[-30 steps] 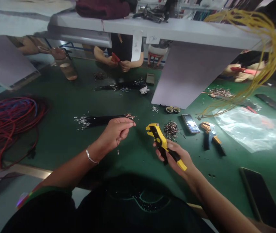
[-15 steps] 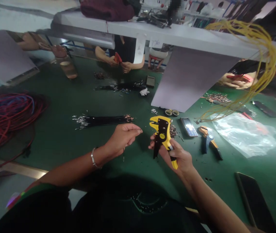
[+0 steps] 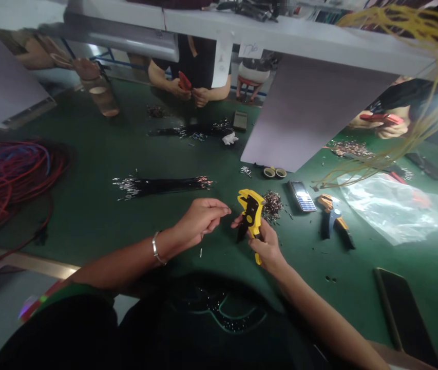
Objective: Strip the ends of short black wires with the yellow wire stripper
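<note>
My left hand (image 3: 200,220) is closed in a pinch over the green table (image 3: 103,241), its fingertips on a thin dark wire that is barely visible. My right hand (image 3: 265,245) grips a yellow and black wire stripper (image 3: 252,209), whose jaws point up and left, a short way right of my left fingertips. Behind my left hand lies a bundle of black wires (image 3: 160,187) with bare ends. A pile of small dark bits (image 3: 272,204) sits just beyond the stripper.
A keypad phone (image 3: 301,196), a second stripper (image 3: 334,221), a clear plastic bag (image 3: 392,205) and a smartphone (image 3: 405,313) lie to the right. Red wires (image 3: 14,185) are heaped at left. Across the table, a person's hands (image 3: 190,92) hold a red tool.
My right hand has turned the stripper and brought it left, closer to my left hand. My left fingertips have shifted slightly right. The whole view has tilted a little.
</note>
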